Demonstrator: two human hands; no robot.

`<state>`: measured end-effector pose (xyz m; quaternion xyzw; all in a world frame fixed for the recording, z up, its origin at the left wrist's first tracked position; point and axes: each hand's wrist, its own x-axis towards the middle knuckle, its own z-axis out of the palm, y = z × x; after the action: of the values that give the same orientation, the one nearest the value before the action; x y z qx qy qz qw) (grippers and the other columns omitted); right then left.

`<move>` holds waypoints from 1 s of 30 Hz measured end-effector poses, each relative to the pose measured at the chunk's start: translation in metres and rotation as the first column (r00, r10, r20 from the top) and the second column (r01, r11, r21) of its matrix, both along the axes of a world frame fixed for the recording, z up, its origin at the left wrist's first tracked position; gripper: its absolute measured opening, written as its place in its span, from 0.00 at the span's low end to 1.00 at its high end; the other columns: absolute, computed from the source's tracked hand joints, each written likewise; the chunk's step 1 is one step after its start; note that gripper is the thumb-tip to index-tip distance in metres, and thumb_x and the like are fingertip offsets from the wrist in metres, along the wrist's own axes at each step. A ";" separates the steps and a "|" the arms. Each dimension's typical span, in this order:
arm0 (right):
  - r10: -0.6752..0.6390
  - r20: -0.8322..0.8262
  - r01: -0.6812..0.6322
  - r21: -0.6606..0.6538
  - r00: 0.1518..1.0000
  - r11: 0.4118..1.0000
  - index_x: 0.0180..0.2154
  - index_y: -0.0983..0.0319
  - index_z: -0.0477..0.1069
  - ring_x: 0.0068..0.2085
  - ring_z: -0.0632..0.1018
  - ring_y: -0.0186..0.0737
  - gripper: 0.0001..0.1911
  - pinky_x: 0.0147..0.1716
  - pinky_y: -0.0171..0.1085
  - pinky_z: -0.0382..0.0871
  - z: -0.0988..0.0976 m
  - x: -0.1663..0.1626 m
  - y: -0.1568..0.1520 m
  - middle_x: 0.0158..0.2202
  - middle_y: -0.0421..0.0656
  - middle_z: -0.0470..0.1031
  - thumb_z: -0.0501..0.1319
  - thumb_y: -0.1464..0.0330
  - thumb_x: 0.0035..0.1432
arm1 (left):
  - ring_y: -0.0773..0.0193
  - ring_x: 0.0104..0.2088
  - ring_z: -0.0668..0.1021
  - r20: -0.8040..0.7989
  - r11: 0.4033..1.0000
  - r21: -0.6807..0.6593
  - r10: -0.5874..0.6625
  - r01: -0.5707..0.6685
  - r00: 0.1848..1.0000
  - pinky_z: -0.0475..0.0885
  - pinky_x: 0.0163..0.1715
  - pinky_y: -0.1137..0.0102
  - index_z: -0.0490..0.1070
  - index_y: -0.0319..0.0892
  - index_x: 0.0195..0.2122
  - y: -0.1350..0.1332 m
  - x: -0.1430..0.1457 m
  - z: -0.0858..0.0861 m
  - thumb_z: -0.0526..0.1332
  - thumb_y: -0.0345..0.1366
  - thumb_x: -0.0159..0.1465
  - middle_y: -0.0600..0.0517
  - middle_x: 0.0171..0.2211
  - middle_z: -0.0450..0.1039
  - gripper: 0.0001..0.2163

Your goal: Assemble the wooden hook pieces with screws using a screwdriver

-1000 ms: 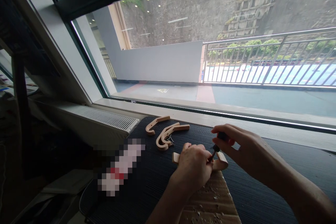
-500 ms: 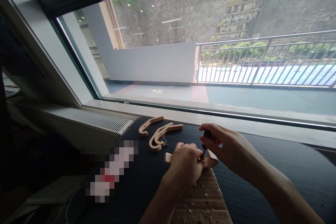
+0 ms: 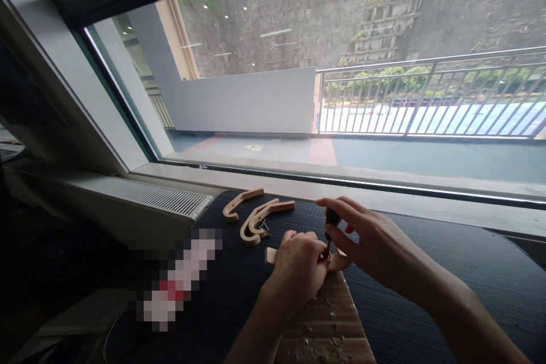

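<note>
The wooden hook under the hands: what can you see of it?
The hook is pale, smooth wood, mostly hidden. A squared end pokes out past the left hand, which grips it; a curved end shows at the other side. It lies flat at the far edge of cardboard strewn with shavings. The screwdriver in the right hand points its tip down onto it.

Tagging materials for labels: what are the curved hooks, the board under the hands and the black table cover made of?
Curved hooks: pale wood, matte, seemingly unvarnished; even tan colour.
Board: probably corrugated cardboard; brown, fine ridges, pale chips on it.
Table cover: black ribbed mat, rubber or plastic; cannot tell which.
</note>
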<state>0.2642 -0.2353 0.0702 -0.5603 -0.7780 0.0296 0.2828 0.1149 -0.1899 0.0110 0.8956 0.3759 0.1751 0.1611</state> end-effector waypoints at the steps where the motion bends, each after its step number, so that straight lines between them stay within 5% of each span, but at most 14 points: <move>1: 0.025 -0.012 -0.025 0.002 1.000 1.000 0.55 0.54 0.61 0.35 0.74 0.34 0.18 0.33 0.34 0.67 0.001 0.000 -0.001 0.46 0.42 0.71 0.51 0.67 0.63 | 0.65 0.31 0.72 0.000 1.000 0.000 -0.001 0.001 1.000 0.59 0.38 0.67 0.73 0.43 0.26 0.000 0.000 0.000 0.57 0.35 0.61 0.53 0.30 0.73 0.08; 4: 0.064 -0.045 -0.064 0.003 0.997 0.998 0.53 0.53 0.63 0.38 0.74 0.34 0.17 0.34 0.32 0.67 0.001 -0.001 -0.003 0.45 0.40 0.72 0.51 0.69 0.63 | 0.65 0.32 0.73 0.003 1.000 -0.002 -0.003 0.003 1.000 0.59 0.38 0.68 0.73 0.43 0.27 0.001 0.000 0.001 0.57 0.35 0.61 0.53 0.30 0.73 0.08; 10: -0.048 0.001 0.048 0.012 0.999 0.999 0.49 0.54 0.65 0.28 0.73 0.33 0.14 0.26 0.33 0.65 -0.003 -0.001 0.003 0.36 0.39 0.75 0.54 0.64 0.61 | 0.66 0.31 0.72 0.007 1.000 0.002 0.007 -0.007 1.000 0.59 0.39 0.68 0.71 0.42 0.25 0.001 -0.001 -0.001 0.55 0.33 0.60 0.53 0.29 0.72 0.09; 15: 0.003 -0.018 -0.002 0.017 1.000 1.000 0.52 0.54 0.64 0.34 0.75 0.34 0.17 0.31 0.33 0.67 0.000 0.001 0.000 0.46 0.41 0.73 0.52 0.66 0.62 | 0.66 0.31 0.71 -0.005 1.000 -0.004 -0.004 0.004 1.000 0.59 0.38 0.68 0.72 0.42 0.25 0.000 -0.002 0.000 0.56 0.33 0.60 0.53 0.29 0.72 0.09; 24: -0.056 0.010 0.056 0.046 0.998 0.997 0.47 0.55 0.69 0.27 0.74 0.33 0.13 0.25 0.32 0.66 0.000 0.002 0.002 0.35 0.39 0.76 0.56 0.64 0.59 | 0.66 0.31 0.71 -0.007 1.000 0.007 0.002 -0.002 1.000 0.59 0.38 0.68 0.71 0.42 0.25 -0.001 -0.002 -0.001 0.56 0.34 0.61 0.53 0.29 0.71 0.09; 30: 0.029 -0.030 -0.028 0.019 0.999 0.999 0.50 0.53 0.68 0.37 0.76 0.34 0.16 0.33 0.31 0.68 0.004 0.001 -0.004 0.44 0.39 0.75 0.53 0.67 0.61 | 0.65 0.32 0.72 0.003 1.000 0.018 -0.012 0.012 1.000 0.60 0.38 0.67 0.72 0.43 0.27 0.000 -0.002 -0.002 0.56 0.35 0.61 0.53 0.30 0.72 0.08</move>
<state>0.2651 -0.2398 0.0741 -0.5460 -0.7818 0.0347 0.2992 0.1126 -0.1898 0.0089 0.8990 0.3687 0.1788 0.1547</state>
